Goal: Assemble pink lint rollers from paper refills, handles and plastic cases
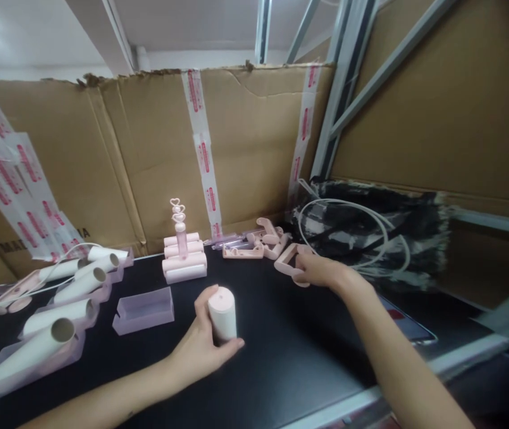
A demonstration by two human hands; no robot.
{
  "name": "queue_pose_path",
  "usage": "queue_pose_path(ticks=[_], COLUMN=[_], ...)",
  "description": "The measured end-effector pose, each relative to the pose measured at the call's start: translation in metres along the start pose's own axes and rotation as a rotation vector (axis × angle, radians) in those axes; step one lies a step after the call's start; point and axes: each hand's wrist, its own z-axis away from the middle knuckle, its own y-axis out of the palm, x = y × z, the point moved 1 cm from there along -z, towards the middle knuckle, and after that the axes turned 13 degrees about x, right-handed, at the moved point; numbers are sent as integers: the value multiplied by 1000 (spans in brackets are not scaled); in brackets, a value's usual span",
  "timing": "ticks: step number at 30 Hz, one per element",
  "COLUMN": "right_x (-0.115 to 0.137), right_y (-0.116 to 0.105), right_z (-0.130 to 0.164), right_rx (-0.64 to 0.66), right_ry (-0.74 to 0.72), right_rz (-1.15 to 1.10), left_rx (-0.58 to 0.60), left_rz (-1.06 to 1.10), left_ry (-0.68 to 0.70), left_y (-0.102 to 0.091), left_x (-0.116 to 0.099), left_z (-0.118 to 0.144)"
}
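At a black worktable (281, 357), the left hand (203, 348) wraps around a short white roll (222, 314) capped in pink, holding it upright on the surface. The right hand (321, 271) reaches farther out and closes its fingers on a pink handle frame (287, 262) — one of a loose cluster of pink handle parts (258, 241) just beyond it. Left of the left hand lies a clear plastic cover (143, 310), and farther left, white rolls in clear trays (58, 322). Behind the roll, stacked pink rollers (184, 259) — backed by cardboard.
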Motion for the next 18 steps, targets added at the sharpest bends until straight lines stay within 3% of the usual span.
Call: queue_pose_path(ticks=[4, 8, 10, 13, 14, 18], right_x=[35, 81, 95, 101, 102, 113], right_y=[-8, -6, -2, 6, 10, 30], right_z=[18, 31, 30, 20, 17, 7], right_rx=[207, 399, 315, 44, 14, 198], right_ry=[-88, -403, -505, -511, -510, -589], right_rz=[-64, -386, -552, -821, -939, -1319], left_rx=[11, -96, -133, -162, -161, -134], left_rz=[11, 237, 434, 712, 779, 880], left_ry=[2, -47, -32, -35, -52, -80], left_y=[-7, -14, -18, -25, -27, -30], left_x=[4, 2, -1, -4, -5, -8], left_z=[5, 8, 5, 1, 0, 0])
